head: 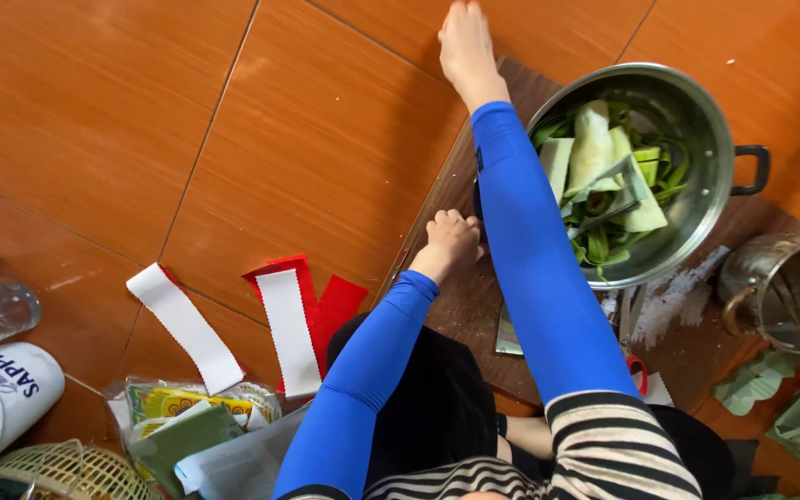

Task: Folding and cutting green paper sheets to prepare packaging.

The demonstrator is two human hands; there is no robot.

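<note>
— What's the surface under me?

— I'm over an orange-brown tiled floor point(233, 120). A dark wooden board point(460, 199) lies on it, bearing a steel pot point(696, 120).

— And to my left?

— I see red and white fabric strips point(289, 319), plastic packets point(182, 412) and a woven basket point(57, 472).

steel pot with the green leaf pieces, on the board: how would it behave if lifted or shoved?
The pot looks like thin steel with a loose load of leaf strips, so probably light for its size. Its smooth base would likely slide on the wooden board. Lifted by one side handle, it would probably tilt.
</note>
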